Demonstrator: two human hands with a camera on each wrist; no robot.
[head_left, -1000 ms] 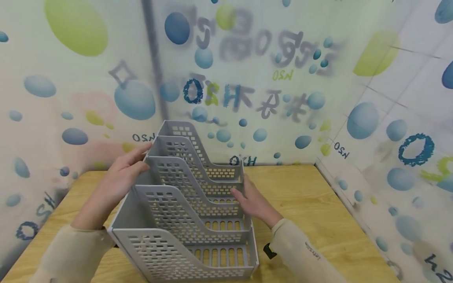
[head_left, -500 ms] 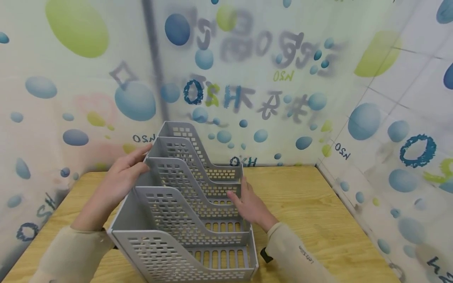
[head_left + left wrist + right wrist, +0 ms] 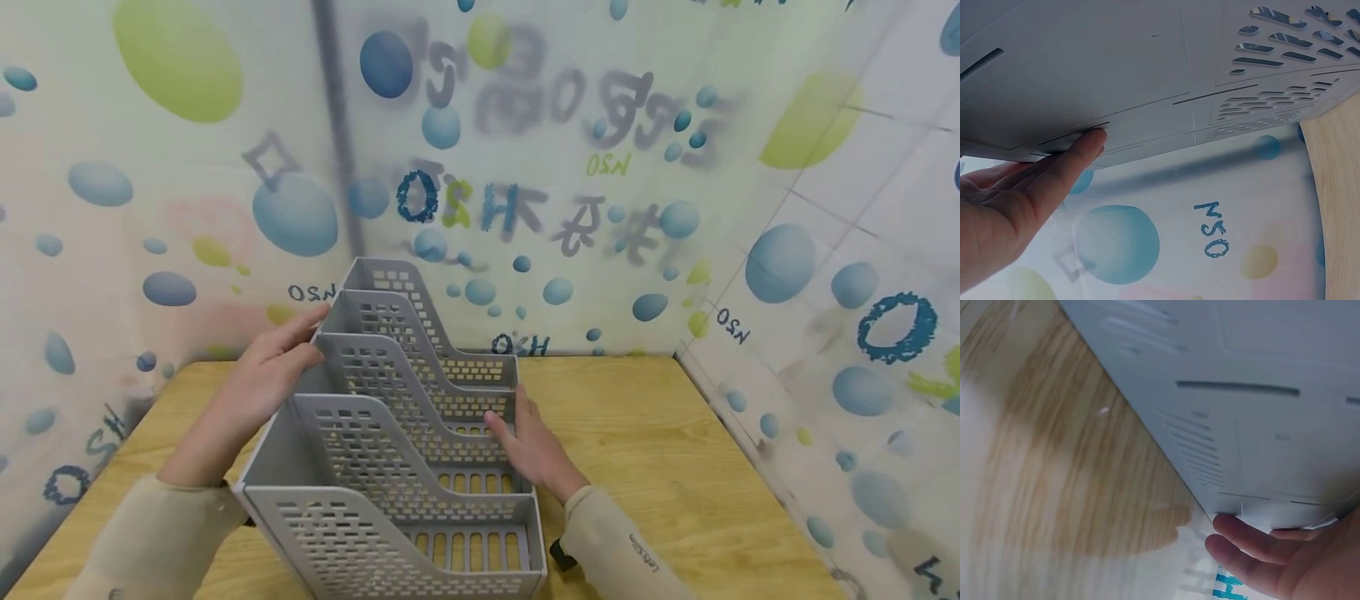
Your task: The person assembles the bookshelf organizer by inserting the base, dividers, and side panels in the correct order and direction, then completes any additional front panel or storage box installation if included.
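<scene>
A grey plastic file organizer [image 3: 375, 450] stands on the table, its several upright slots divided by perforated, sloping panels. At its tall side, my left hand [image 3: 258, 375] rests with fairly straight fingers against the wall, thumb near the top edge. In the left wrist view, the left hand's fingertips [image 3: 1094, 140] touch the smooth outer face. My right hand [image 3: 532, 442] grips the low side wall, thumb over the rim and fingers outside. The right wrist view has the right hand [image 3: 1285, 562] against the outer face near the bottom of the picture. The slots hold nothing visible.
The wooden table [image 3: 645, 467] extends to the right of the organizer. Behind it hangs a pale curtain [image 3: 465, 150] printed with blue and green dots and letters. A similarly printed wall [image 3: 825, 250] borders the table's right side. A black strap [image 3: 562, 554] shows below the right sleeve.
The right hand has shifted slightly down along the low side wall. The left hand keeps its place on the organizer. The whole view has drifted a little, with the background moving right.
</scene>
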